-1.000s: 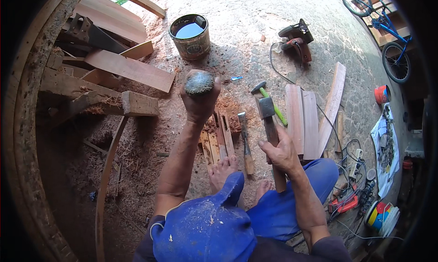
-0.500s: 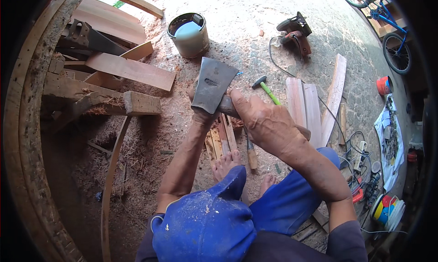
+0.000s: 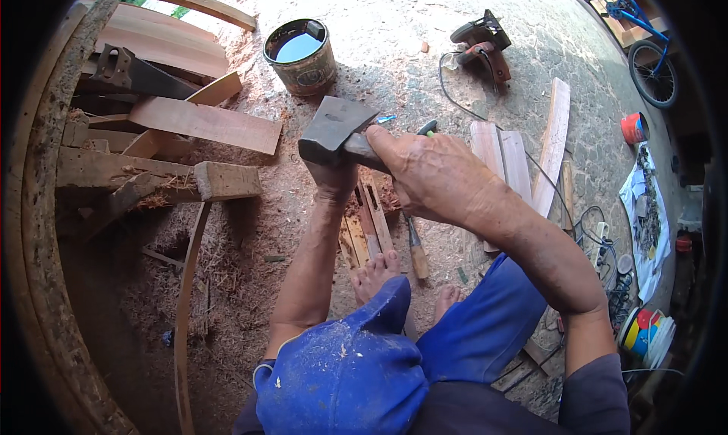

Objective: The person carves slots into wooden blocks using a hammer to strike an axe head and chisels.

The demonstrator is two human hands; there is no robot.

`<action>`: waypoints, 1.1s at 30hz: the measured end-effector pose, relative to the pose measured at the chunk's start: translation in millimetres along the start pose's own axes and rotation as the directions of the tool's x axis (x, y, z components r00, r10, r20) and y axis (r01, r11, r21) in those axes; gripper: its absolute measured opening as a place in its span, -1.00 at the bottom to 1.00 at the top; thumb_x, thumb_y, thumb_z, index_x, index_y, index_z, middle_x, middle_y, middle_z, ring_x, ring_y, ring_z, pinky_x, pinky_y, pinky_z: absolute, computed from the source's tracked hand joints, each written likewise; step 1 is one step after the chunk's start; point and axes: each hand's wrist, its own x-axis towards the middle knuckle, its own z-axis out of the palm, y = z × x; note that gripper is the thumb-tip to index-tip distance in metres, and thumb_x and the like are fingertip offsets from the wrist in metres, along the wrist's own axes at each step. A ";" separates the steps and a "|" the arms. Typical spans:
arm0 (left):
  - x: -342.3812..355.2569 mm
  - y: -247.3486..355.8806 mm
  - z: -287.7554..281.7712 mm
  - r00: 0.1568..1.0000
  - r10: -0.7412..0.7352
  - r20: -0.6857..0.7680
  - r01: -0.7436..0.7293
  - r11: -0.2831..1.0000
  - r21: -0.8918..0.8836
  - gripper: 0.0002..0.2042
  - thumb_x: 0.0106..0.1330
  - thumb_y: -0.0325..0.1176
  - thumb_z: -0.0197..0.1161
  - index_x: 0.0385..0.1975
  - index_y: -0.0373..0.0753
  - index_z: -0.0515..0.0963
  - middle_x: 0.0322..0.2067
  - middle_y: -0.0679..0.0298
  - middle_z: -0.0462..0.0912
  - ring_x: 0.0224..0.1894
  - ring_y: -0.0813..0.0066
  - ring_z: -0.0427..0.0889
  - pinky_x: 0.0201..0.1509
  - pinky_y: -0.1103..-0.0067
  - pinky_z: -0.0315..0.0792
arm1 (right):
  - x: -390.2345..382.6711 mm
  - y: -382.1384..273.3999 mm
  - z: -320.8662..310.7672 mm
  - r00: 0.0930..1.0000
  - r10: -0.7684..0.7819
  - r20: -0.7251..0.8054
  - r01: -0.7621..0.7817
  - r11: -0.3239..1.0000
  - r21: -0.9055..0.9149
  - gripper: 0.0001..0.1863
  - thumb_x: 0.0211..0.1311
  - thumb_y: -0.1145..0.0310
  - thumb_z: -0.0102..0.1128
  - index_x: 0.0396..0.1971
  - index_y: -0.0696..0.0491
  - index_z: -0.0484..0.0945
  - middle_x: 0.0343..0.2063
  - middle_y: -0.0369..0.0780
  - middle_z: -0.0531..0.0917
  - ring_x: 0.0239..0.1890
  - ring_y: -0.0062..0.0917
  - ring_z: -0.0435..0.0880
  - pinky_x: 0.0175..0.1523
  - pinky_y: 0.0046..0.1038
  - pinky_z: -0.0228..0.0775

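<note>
My right hand (image 3: 440,173) is wrapped round the wooden handle of a hatchet, gripping close behind the dark steel head (image 3: 334,132). The head is tilted, with its flat back end facing lower left. My left hand (image 3: 334,179) is behind and just below the head; its fingers are hidden, so I cannot tell what they hold. Below the hands, narrow slotted wood strips (image 3: 371,219) lie by my bare foot (image 3: 374,276). A chisel (image 3: 417,251) with a wooden handle lies to their right. A hammer's dark head (image 3: 428,126) shows just past my right hand, which covers most of its green handle.
A bucket of liquid (image 3: 307,75) stands ahead. A corded power saw (image 3: 485,52) sits beyond, and planks (image 3: 516,166) lie at right. At left are a handsaw (image 3: 136,71), stacked boards (image 3: 205,124) and a timber beam (image 3: 227,181). Wood shavings (image 3: 220,283) cover the ground.
The hatchet head has shifted left and tilted, showing its flat back end. My right hand has moved left with it and covers most of the hammer's green handle. The view has shifted slightly.
</note>
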 end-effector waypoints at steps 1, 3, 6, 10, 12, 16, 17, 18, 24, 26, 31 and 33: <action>3.1 6.3 5.5 0.998 0.005 -0.055 -0.006 1.000 -0.018 -0.89 0.28 -0.37 0.32 -0.26 -0.21 0.67 -0.32 0.29 0.72 -0.26 0.35 0.71 -0.20 0.38 0.52 | 0.9 0.1 -6.6 0.999 0.009 0.040 -0.009 1.000 -0.001 -0.71 0.26 0.48 0.14 -0.06 0.19 0.35 -0.34 0.06 0.72 -0.23 -0.08 0.78 -0.16 -0.11 0.65; 18.9 -20.4 12.0 0.959 -0.242 0.145 0.247 0.969 -0.020 -0.90 0.28 -0.41 0.34 -0.28 -0.28 0.68 -0.30 0.29 0.74 -0.25 0.46 0.71 -0.14 0.50 0.54 | 14.8 -0.4 -20.6 1.000 0.017 0.016 -0.018 1.000 0.020 -0.71 0.25 0.45 0.13 -0.07 0.19 0.38 -0.27 0.08 0.72 -0.11 -0.11 0.76 -0.04 -0.11 0.63; 17.7 -63.0 25.3 0.825 -0.554 0.111 0.564 0.795 -0.221 -0.88 0.30 -0.42 0.32 -0.23 -0.28 0.64 -0.44 0.32 0.67 -0.56 0.59 0.59 -0.54 0.61 0.42 | 35.5 2.0 -29.7 0.999 0.027 -0.026 -0.027 0.999 0.032 -0.69 0.20 0.46 0.09 -0.06 0.17 0.39 -0.31 0.08 0.70 -0.13 -0.11 0.75 -0.05 -0.11 0.62; 6.4 -50.4 29.4 0.893 -0.443 0.079 0.447 0.854 -0.265 -0.92 0.29 -0.43 0.28 -0.32 -0.29 0.64 -0.61 0.35 0.60 -0.68 0.64 0.53 -0.65 0.59 0.35 | 61.1 25.7 -11.8 0.998 0.025 0.052 -0.028 0.998 0.063 -0.61 0.12 0.52 0.00 0.00 0.12 0.39 -0.45 0.05 0.68 -0.27 -0.11 0.74 -0.12 -0.07 0.61; 5.2 -45.9 30.4 0.912 -0.405 0.068 0.409 0.886 -0.217 -0.92 0.28 -0.43 0.28 -0.41 -0.27 0.64 -0.68 0.36 0.57 -0.70 0.65 0.52 -0.70 0.58 0.33 | 69.7 31.9 -10.0 0.989 0.036 0.146 -0.045 0.997 0.062 -0.62 0.11 0.52 0.00 -0.01 0.11 0.41 -0.43 0.03 0.68 -0.27 -0.14 0.75 -0.13 -0.10 0.61; 33.7 -61.8 30.9 0.587 -0.783 0.206 0.807 0.544 -0.232 -0.87 0.20 -0.35 0.39 -0.48 -0.28 0.68 -0.62 0.42 0.62 -0.56 0.69 0.54 -0.48 0.56 0.42 | 85.1 34.6 -29.2 0.991 0.033 0.128 -0.038 0.999 0.039 -0.62 0.08 0.51 0.00 -0.03 0.11 0.46 -0.36 0.01 0.69 -0.28 -0.19 0.75 -0.15 -0.14 0.58; 32.4 -63.2 35.0 0.658 -0.739 0.143 0.748 0.621 -0.235 -0.88 0.19 -0.37 0.37 -0.48 -0.28 0.68 -0.63 0.43 0.61 -0.57 0.69 0.53 -0.49 0.56 0.42 | 95.5 36.0 -30.3 0.998 -0.009 0.069 0.008 1.000 0.011 -0.60 0.09 0.50 0.01 0.00 0.10 0.46 -0.37 -0.01 0.68 -0.28 -0.21 0.74 -0.13 -0.14 0.58; 23.0 -61.4 31.0 0.669 -0.729 0.145 0.738 0.628 -0.247 -0.88 0.19 -0.38 0.36 -0.47 -0.29 0.68 -0.61 0.43 0.62 -0.55 0.68 0.55 -0.46 0.57 0.44 | 98.3 38.9 -30.7 0.999 -0.024 0.026 0.023 0.999 0.022 -0.61 0.10 0.51 0.00 -0.01 0.10 0.46 -0.38 -0.03 0.68 -0.28 -0.23 0.73 -0.14 -0.15 0.58; 10.2 -44.7 27.5 0.856 -0.508 0.098 0.516 0.849 -0.115 -0.88 0.21 -0.38 0.30 -0.41 -0.31 0.65 -0.68 0.32 0.61 -0.71 0.58 0.58 -0.68 0.53 0.37 | 99.0 38.0 -16.7 0.971 0.020 0.240 -0.041 0.996 0.080 -0.61 0.08 0.57 -0.01 -0.03 0.11 0.45 -0.42 -0.07 0.65 -0.31 -0.30 0.70 -0.20 -0.20 0.57; 10.3 -57.1 32.0 0.818 -0.563 0.119 0.574 0.813 -0.094 -0.89 0.22 -0.38 0.31 -0.44 -0.29 0.64 -0.68 0.33 0.60 -0.72 0.59 0.55 -0.69 0.55 0.35 | 107.5 42.3 -31.0 0.964 -0.016 0.264 -0.013 0.994 0.107 -0.62 0.03 0.56 0.00 -0.07 0.10 0.49 -0.44 -0.09 0.63 -0.33 -0.29 0.69 -0.21 -0.22 0.56; 15.2 -71.5 38.3 0.715 -0.684 0.147 0.693 0.665 -0.280 -0.86 0.22 -0.36 0.38 -0.50 -0.26 0.61 -0.69 0.40 0.54 -0.74 0.64 0.45 -0.70 0.59 0.32 | 131.2 47.9 -77.0 0.991 0.126 -0.052 -0.097 0.920 0.380 -0.71 0.25 0.29 0.18 -0.10 0.11 0.52 -0.54 -0.19 0.62 -0.59 -0.52 0.63 -0.58 -0.41 0.52; 15.4 -67.2 40.3 0.666 -0.727 0.167 0.740 0.615 -0.273 -0.86 0.22 -0.36 0.38 -0.48 -0.28 0.65 -0.62 0.37 0.61 -0.64 0.62 0.51 -0.57 0.57 0.38 | 138.8 49.0 -77.5 0.953 0.209 -0.221 -0.072 0.861 0.504 -0.54 0.28 0.33 0.11 0.12 0.25 0.40 -0.56 -0.14 0.63 -0.65 -0.55 0.63 -0.64 -0.46 0.57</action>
